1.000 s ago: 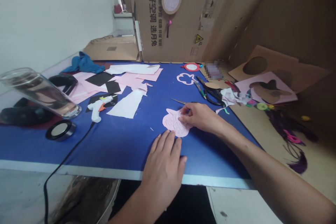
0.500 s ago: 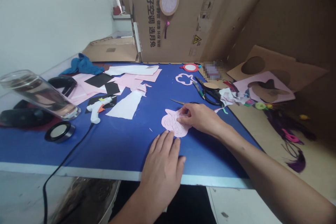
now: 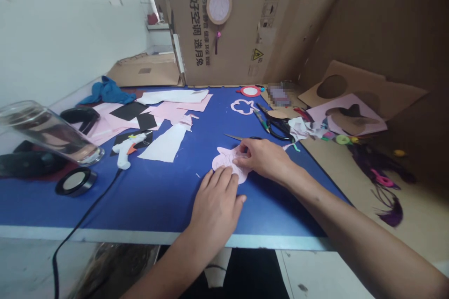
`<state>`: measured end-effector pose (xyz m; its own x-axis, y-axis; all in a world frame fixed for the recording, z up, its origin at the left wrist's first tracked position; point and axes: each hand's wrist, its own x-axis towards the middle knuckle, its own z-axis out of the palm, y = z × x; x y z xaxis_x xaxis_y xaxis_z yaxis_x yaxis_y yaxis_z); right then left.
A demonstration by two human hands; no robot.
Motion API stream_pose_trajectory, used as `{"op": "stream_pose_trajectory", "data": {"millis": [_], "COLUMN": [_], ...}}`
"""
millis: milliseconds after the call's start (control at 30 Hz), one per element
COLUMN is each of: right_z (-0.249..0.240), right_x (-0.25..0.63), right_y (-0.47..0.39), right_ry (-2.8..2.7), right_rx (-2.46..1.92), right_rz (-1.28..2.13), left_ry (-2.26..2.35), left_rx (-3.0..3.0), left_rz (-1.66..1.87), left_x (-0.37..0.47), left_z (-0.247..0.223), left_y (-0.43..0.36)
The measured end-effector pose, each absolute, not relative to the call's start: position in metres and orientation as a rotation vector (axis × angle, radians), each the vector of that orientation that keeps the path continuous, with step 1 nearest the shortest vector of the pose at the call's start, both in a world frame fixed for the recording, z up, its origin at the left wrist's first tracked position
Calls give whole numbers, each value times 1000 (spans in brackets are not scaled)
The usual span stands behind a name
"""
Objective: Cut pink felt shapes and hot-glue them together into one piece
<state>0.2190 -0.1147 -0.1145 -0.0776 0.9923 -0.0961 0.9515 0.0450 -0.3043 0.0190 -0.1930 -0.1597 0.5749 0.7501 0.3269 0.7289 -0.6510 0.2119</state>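
Note:
A pink paper cutout [image 3: 223, 155] with a wavy outline and drawn lines lies on the blue tabletop [image 3: 168, 201]. My left hand [image 3: 218, 196] rests flat with its fingers stretched over the cutout's lower left part. Over the right side, my right hand [image 3: 261, 156] has thumb and fingertips pinched together against the paper. Whatever is between those fingertips is too small or hidden to make out. Just behind the right hand lie scissors [image 3: 233, 137]; their blade points left and their handles are mostly covered.
To the left are a glue gun [image 3: 122, 152] with its cord, a lidded glass of water [image 3: 59, 135] and paper pieces [image 3: 163, 142]. Further back sit a pink paper outline [image 3: 233, 105], a pencil [image 3: 261, 120] and pliers [image 3: 278, 133]. Purple tassels [image 3: 391, 215] lie on cardboard at right.
My left hand has moved up, and its fingers now cover the lower left of the cutout. My right hand keeps its pinch at the same spot. The view has shifted slightly.

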Motion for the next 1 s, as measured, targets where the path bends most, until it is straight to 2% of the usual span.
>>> {"op": "stream_pose_trajectory", "data": {"millis": [400,733,1000], "right_z": [-97,-104,-101], "right_x": [251,242,246], "right_y": [-111,-109,-111], "right_ry": [-2079,-2209,-2238], "right_rx": [-2176,-2091,-2098], "right_rz": [196,401,299], "left_ry": [1309,1301,1306], "left_rx": [2760,2777,2746], "left_rz": [651,677,661], "left_x": [19,19,19], "left_z": [-167,-169,-169], "left_y": [-192,-192,-192]}}
